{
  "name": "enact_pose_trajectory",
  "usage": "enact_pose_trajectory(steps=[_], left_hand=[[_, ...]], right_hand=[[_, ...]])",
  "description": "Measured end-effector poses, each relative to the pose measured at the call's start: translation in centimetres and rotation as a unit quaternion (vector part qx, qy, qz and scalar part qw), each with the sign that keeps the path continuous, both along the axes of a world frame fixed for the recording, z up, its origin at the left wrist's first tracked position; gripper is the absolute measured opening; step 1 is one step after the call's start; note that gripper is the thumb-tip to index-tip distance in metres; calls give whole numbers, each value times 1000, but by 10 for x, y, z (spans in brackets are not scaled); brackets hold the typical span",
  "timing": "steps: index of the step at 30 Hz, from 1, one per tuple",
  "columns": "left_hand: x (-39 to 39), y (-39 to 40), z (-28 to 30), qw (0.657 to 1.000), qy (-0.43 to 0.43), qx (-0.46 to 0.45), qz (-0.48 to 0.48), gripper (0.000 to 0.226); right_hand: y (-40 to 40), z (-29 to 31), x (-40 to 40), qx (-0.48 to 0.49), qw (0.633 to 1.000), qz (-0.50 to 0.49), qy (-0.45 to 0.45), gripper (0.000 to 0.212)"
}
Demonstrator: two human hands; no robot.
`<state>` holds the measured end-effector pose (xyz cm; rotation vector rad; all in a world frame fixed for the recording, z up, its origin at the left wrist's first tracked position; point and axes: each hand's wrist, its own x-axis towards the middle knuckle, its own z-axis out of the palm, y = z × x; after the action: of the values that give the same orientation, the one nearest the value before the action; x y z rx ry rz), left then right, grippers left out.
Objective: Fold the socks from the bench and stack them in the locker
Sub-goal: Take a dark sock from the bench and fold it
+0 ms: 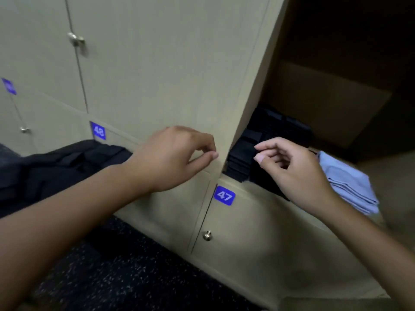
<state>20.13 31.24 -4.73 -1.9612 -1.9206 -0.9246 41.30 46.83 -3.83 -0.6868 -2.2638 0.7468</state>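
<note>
Left hand [173,158]: held before the door edge, fingers loosely curled, nothing gripped.
Right hand [289,169]: loosely curled, empty, before the socks [251,149].
Socks: stacked at the locker [336,104] shelf's left front corner.

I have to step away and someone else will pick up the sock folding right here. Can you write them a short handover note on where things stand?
Left hand: fingers loosely curled, nothing in its grip, in front of the open locker door's edge.
Right hand: also empty, fingers loosely curled, at the locker opening just in front of the socks.
Folded black socks: stacked inside the open locker, left side, above the door numbered 47.
Folded light blue cloth: in the same locker, right of the socks.
Done: a stack of socks is already in place.
Left: the bench is not clearly in view, so check there for remaining socks.
</note>
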Motion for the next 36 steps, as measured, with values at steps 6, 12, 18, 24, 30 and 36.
enact_pose_trajectory(steps=[6,12,18,24,30,36], left_hand=[[-51,-43,-2,994,-40,-40,89,28],[-108,-80,-7,971,-109,-53,205,14],[-148,-101,-31,940,-148,-106,287,7],[-168,-93,-75,914,-131,-214,319,34],[-179,-76,-110,864,-70,-313,387,80],[-178,-59,-123,826,-85,-353,431,98]], right_hand=[[-26,-10,-20,25,994,80,-77,21],[-44,-22,-44,51,982,136,-124,29],[-55,-34,-66,63,971,171,-152,36],[-54,-46,-80,79,961,190,-183,37],[-51,-61,-87,68,955,203,-204,38],[-45,-67,-93,65,953,211,-208,36]])
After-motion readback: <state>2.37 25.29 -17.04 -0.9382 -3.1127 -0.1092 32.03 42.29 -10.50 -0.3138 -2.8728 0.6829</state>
